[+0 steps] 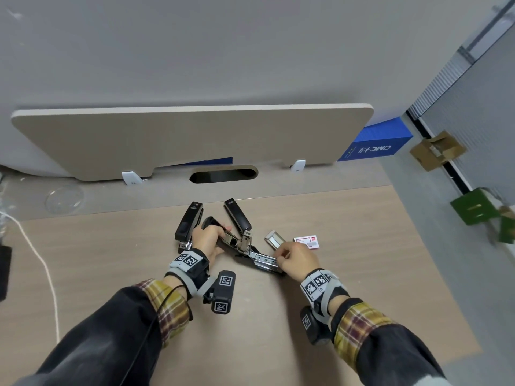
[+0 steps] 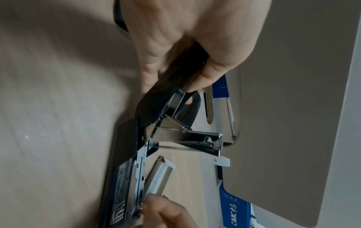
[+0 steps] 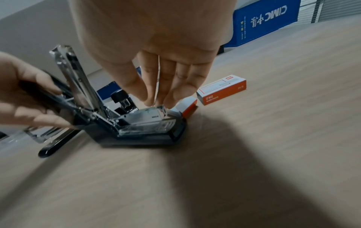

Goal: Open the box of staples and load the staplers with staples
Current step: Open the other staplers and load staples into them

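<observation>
Staplers sit mid-surface: one opened stapler (image 1: pixel 245 246) lies between the hands, its black lid (image 1: pixel 213 222) swung back and gripped by the left hand (image 1: pixel 207 240), fingers curled round it. The right hand (image 1: pixel 296 260) reaches its nearly straight fingertips (image 3: pixel 150 98) down to the front of the metal magazine (image 3: pixel 148 118); whether they pinch a staple strip is hard to tell. A second stapler (image 1: pixel 189 222) lies closed at left. The opened staple box (image 1: pixel 274 239) and its red sleeve (image 1: pixel 306 242) lie just beside the right hand.

Right hand (image 3: pixel 156 64) fingertips (image 3: pixel 148 98) touch open stapler (image 3: pixel 140 123).
</observation>
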A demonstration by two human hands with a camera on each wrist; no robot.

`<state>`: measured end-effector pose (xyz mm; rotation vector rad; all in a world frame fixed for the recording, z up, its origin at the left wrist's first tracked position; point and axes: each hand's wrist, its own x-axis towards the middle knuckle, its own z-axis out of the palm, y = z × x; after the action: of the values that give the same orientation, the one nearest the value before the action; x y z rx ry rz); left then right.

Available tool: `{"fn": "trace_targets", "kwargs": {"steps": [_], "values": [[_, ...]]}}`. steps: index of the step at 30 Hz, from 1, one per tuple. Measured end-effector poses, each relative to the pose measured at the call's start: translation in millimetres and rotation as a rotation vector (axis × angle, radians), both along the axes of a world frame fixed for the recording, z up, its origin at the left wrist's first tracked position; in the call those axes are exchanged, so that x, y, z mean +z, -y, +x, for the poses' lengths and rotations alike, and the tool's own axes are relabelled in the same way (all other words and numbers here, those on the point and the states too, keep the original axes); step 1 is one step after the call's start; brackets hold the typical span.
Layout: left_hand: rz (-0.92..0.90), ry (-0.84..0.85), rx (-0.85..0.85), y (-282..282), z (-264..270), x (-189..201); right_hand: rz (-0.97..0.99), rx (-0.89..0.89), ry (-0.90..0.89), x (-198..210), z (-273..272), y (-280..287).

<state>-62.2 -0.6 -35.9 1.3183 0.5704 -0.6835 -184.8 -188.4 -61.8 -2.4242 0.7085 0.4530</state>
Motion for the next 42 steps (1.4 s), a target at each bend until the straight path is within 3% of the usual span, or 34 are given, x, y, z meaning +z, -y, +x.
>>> {"fn": "trace_targets", "kwargs": {"steps": [5, 19, 23, 30, 42], "values": [[-0.019, 0.022, 0.013, -4, -2, -9, -0.119, -0.142, 0.091, 0, 12, 14], [-0.066, 0.048, 0.039, -10, -3, -34, -0.354, 0.112, 0.006, -30, 43, 2], [-0.074, 0.050, 0.032, -10, -3, -32, -0.114, -0.120, -0.026, -27, 42, 12], [-0.029, 0.109, 0.020, -12, -13, -24, 0.393, -0.390, 0.098, -9, 32, 24], [0.105, 0.087, -0.084, -17, -21, -17, 0.742, -0.531, 0.156, 9, 19, 21]]}}
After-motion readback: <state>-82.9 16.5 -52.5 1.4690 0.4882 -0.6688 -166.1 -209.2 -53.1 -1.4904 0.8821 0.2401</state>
